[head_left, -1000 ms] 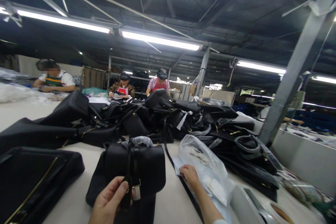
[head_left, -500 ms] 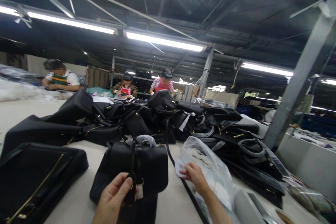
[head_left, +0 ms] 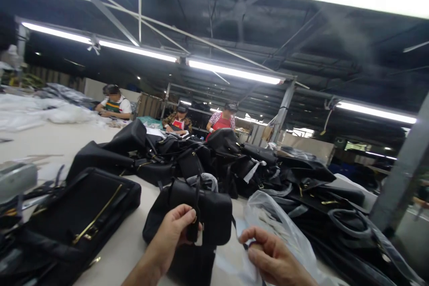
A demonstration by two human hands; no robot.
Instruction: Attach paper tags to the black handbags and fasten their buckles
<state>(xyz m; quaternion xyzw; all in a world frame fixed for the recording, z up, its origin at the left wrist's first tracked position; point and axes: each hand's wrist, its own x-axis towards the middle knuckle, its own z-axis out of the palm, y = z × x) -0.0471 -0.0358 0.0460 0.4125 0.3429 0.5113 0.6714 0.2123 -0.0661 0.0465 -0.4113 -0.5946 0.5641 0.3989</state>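
Note:
A black handbag [head_left: 217,214] with a front flap stands before me, clear wrap around its top handle. My left hand [head_left: 176,228] is closed at its front, thumb and fingers pinching a black leather tag [head_left: 192,233] that hangs on a narrow strip. Beside the tag is a small pale label [head_left: 199,237]. To the right of the bag, my right hand [head_left: 271,254] has its fingers curled around a long black strap [head_left: 233,222], which passes between thumb and index finger. Thin pale bluish sheets [head_left: 231,261] lie right by that hand.
A clear plastic bag [head_left: 284,219] with pale pieces lies behind my right hand. Another black bag [head_left: 83,214] with a gold zip lies left. A heap of black bags [head_left: 187,161] spans the table's far side. Several co-workers, one in a red apron [head_left: 223,121], are beyond.
The view has swung left, so things sit farther right. My right hand has moved from a pale sheet down to the strap, its fingers now curled. My left hand keeps pinching the tag.

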